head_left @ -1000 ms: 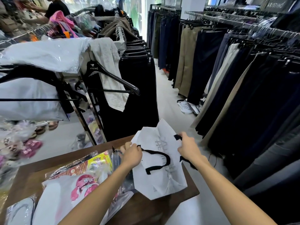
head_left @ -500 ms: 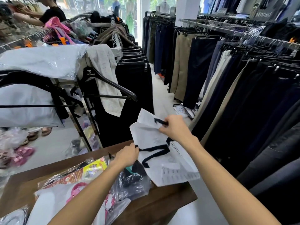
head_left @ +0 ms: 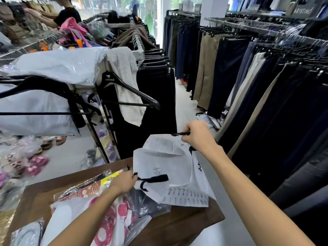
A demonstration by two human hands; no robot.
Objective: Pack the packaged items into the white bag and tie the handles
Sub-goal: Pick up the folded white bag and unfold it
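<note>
Now both hands' fingers clamped on white bag black handles; packaged items outside on table

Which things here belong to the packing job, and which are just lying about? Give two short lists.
Part of the job:
white bag with its black handles
packaged items on the wooden table
left hand and right hand, each gripping the bag

Just lying about:
black hanger
grey towel
hanging trousers
sandals on the floor
</note>
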